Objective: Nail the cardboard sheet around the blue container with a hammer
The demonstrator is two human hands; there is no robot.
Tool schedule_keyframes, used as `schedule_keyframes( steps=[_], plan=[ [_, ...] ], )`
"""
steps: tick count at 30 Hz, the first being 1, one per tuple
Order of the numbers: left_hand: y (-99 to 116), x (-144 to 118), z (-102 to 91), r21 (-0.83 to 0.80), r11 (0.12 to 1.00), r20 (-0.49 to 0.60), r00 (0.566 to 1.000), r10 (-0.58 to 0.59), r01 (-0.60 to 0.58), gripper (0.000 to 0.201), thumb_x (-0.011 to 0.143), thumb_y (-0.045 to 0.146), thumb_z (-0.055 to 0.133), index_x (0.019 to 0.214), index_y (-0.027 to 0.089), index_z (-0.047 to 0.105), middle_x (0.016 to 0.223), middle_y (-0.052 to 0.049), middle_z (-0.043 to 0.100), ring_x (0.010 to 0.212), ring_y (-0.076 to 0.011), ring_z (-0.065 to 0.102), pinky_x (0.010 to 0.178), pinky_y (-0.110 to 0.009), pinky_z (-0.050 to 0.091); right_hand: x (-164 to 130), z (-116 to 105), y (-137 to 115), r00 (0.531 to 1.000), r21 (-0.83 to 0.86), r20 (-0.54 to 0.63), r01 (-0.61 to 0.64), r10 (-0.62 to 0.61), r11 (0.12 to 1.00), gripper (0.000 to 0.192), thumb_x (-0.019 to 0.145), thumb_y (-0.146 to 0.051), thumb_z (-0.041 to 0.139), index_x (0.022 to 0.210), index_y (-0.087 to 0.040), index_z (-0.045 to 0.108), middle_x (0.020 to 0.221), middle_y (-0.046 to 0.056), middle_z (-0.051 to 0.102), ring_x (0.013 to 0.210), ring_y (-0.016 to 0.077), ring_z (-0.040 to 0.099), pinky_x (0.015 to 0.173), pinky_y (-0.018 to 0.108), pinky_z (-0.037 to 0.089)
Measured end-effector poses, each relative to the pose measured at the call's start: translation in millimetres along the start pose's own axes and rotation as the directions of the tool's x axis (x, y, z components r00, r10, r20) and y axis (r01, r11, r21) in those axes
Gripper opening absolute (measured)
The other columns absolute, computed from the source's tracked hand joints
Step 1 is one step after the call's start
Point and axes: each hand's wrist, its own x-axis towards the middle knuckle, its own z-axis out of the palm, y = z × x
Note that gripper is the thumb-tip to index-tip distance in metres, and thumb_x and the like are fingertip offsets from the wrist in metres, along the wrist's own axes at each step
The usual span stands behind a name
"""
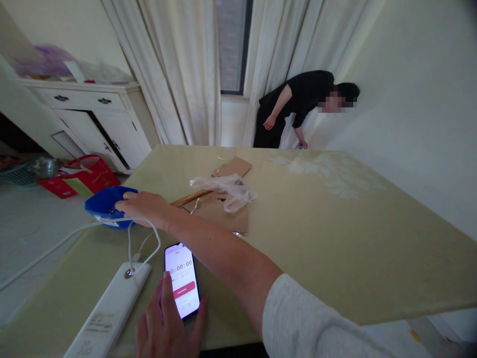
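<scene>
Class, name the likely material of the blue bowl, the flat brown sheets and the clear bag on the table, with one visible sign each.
Blue bowl: probably plastic; even saturated colour, thin rim.
Brown sheets: cardboard; matte tan, stiff flat panels.
Clear bag: thin plastic film; translucent and crumpled.

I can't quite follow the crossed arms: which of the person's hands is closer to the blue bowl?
The right. The right hand reaches across and rests on the rim of the blue bowl. The left hand lies nearer the table edge, on the phone, apart from the bowl.

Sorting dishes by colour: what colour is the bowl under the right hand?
Blue bowl, seen best in the head view.
</scene>
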Motion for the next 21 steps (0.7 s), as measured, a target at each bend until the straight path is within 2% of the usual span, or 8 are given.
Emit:
schedule_keyframes(
  steps=[2,4,7,10,12,14,17,21],
  plan=[
    [-1.1,3.1,-3.4,-0.006,1.000,0.019,1.000,0.002,-0.002,0.090,0.085,0.052,0.073,0.168,0.043,0.037,0.150,-0.016,0.061,0.124,-0.0494,0.064,0.091,-0.069,0.057,-6.6,-14.5,-4.6,0.994,-0.080,-0.083,-0.082,0.075,0.993,0.018,0.114,-0.028,0.042,0.121,-0.024,0.058,0.129,0.007,0.059,0.105,0.0258,0.062,0.073,0.031,0.043],
    [1.6,8.3,-8.0,-0.014,1.000,0.047,0.999,0.005,-0.005,0.090,0.087,0.051,0.071,0.168,0.043,0.035,0.151,-0.016,0.061,0.127,-0.0503,0.062,0.093,-0.071,0.056,-18.4,-35.5,-9.3,0.986,-0.146,-0.139,-0.112,0.092,0.983,0.019,0.114,-0.029,0.044,0.123,-0.024,0.060,0.128,0.006,0.060,0.100,0.0229,0.063,0.070,0.029,0.040],
    [9.7,18.5,-13.3,-0.014,1.000,0.044,0.999,-0.011,0.012,0.085,0.091,0.052,0.064,0.169,0.036,0.033,0.152,-0.019,0.059,0.135,-0.0500,0.058,0.101,-0.071,0.052,-53.5,-77.1,-17.4,0.970,-0.211,-0.215,-0.157,0.111,0.965,0.016,0.112,-0.030,0.052,0.120,-0.022,0.063,0.121,0.004,0.063,0.096,0.0192,0.063,0.071,0.027,0.041],
    [15.1,28.9,-13.4,0.015,1.000,0.011,1.000,-0.022,0.022,0.085,0.096,0.060,0.055,0.167,0.021,0.032,0.151,-0.024,0.057,0.138,-0.0491,0.055,0.108,-0.067,0.048,-112.2,-121.8,-28.1,0.942,-0.249,-0.280,-0.258,0.185,0.934,0.017,0.112,-0.028,0.053,0.119,-0.019,0.066,0.120,0.005,0.064,0.098,0.0189,0.064,0.074,0.028,0.044],
    [15.2,35.3,-11.7,0.041,0.999,0.035,0.999,-0.009,0.007,0.085,0.099,0.065,0.045,0.164,0.012,0.033,0.148,-0.027,0.057,0.138,-0.0483,0.054,0.110,-0.065,0.046,-161.8,-147.6,-35.9,0.913,-0.278,-0.354,-0.308,0.201,0.910,0.016,0.111,-0.023,0.056,0.119,-0.018,0.068,0.120,0.006,0.064,0.103,0.0190,0.064,0.082,0.029,0.046],
    [13.6,41.4,-9.6,0.055,0.998,0.056,0.998,-0.025,0.022,0.085,0.100,0.067,0.039,0.160,0.008,0.037,0.147,-0.028,0.057,0.137,-0.0472,0.054,0.112,-0.063,0.045,-216.0,-166.6,-42.1,0.882,-0.312,-0.412,-0.372,0.228,0.874,0.014,0.110,-0.023,0.057,0.117,-0.018,0.069,0.120,0.008,0.063,0.105,0.0196,0.064,0.087,0.030,0.048],
    [11.5,51.2,-6.7,0.054,0.996,0.080,0.994,-0.075,0.071,0.087,0.099,0.070,0.033,0.155,0.004,0.043,0.146,-0.029,0.057,0.137,-0.0475,0.054,0.115,-0.063,0.043,-298.1,-178.0,-44.3,0.828,-0.329,-0.472,-0.484,0.303,0.811,0.010,0.107,-0.020,0.063,0.112,-0.018,0.070,0.117,0.008,0.064,0.106,0.0211,0.064,0.095,0.033,0.049],
    [14.5,60.4,-3.6,0.036,0.988,0.108,0.982,-0.153,0.150,0.092,0.096,0.075,0.034,0.155,0.005,0.045,0.151,-0.029,0.055,0.141,-0.0491,0.053,0.116,-0.065,0.042,-394.1,-160.4,-33.9,0.768,-0.313,-0.472,-0.606,0.434,0.731,0.008,0.105,-0.019,0.064,0.108,-0.019,0.072,0.115,0.010,0.066,0.109,0.0241,0.064,0.098,0.038,0.052]
  ],
)
